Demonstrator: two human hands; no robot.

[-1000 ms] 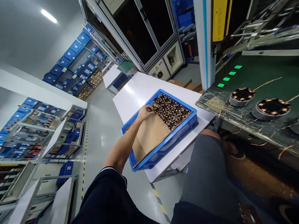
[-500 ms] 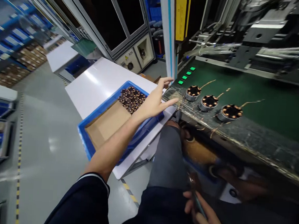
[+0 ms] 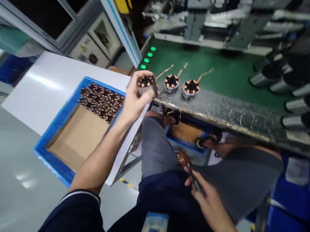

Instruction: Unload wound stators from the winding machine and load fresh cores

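My left hand (image 3: 136, 101) is wrapped around the leftmost motor stator (image 3: 147, 83), a silver ring with a black core and copper windings, at the bench's front edge. A twisted copper lead rises from it. Two similar stators, a middle one (image 3: 171, 83) and a right one (image 3: 190, 88), stand to its right with leads pointing back. Low over my lap, my right hand (image 3: 201, 191) grips a slim hand tool (image 3: 191, 171) with a dark handle and a reddish-brown end; its exact kind is unclear.
On the white side table (image 3: 23, 102) sits a blue bin (image 3: 46, 141) with cardboard and many wound cores (image 3: 101, 99). Green lit buttons (image 3: 148, 57) line the green bench's (image 3: 225, 67) left end. Dark cylinders with silver ends (image 3: 296, 102) stand at right; machinery is behind.
My left hand has gone from open beside the row to closed around the leftmost stator. My view has swung right, bringing the cylinders into sight. The right hand still holds the tool.
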